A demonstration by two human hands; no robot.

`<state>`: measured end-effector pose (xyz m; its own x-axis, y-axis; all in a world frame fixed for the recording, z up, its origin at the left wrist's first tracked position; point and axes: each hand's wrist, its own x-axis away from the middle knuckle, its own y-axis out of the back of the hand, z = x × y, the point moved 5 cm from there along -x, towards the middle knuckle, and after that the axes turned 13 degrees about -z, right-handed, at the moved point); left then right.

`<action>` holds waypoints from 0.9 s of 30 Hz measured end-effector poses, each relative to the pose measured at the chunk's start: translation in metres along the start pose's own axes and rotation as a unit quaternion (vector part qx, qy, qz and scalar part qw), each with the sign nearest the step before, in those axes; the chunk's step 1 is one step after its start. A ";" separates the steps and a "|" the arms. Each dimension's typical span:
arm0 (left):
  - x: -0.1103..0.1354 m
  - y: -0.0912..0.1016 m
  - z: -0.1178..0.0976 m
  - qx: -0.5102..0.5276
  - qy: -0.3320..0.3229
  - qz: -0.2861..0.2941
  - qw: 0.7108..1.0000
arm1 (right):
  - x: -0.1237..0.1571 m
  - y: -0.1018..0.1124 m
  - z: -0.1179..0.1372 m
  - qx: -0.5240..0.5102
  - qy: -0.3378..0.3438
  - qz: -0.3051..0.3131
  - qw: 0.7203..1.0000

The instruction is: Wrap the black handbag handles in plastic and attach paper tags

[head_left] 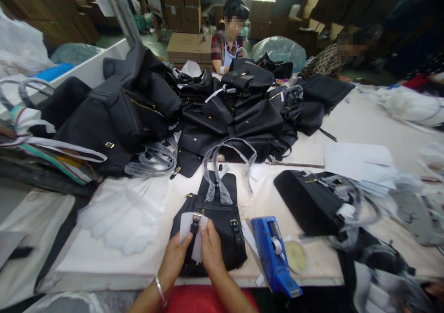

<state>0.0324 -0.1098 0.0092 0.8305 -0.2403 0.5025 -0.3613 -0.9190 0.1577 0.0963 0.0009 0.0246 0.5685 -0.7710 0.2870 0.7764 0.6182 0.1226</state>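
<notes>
A black bag (pixel 222 211) lies on the white table (pixel 312 266) right in front of me, its handles wrapped in clear plastic. My left hand (pixel 174 256) and my right hand (pixel 211 250) are side by side on its front. Both pinch a small white paper wrap (pixel 186 225) folded round the bag's left buckled strap. A metal bangle circles my left wrist. The right buckled strap (pixel 236 232) is bare.
A blue tape dispenser (pixel 274 253) sits just right of my hands, beside another black bag (pixel 312 202). A big heap of black bags (pixel 194 109) fills the table's middle. White wrapping sheets (pixel 121 215) lie at left. Two people sit across the table.
</notes>
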 end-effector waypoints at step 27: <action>0.011 -0.012 -0.023 -0.104 -0.110 0.096 0.984 | -0.033 0.008 0.004 -0.091 -0.136 0.117 0.980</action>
<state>0.0362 -0.0938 0.0318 0.8015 -0.4865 0.3477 -0.5809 -0.7715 0.2594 0.0823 0.0321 0.0196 0.6625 -0.5273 0.5321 0.6831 0.7167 -0.1403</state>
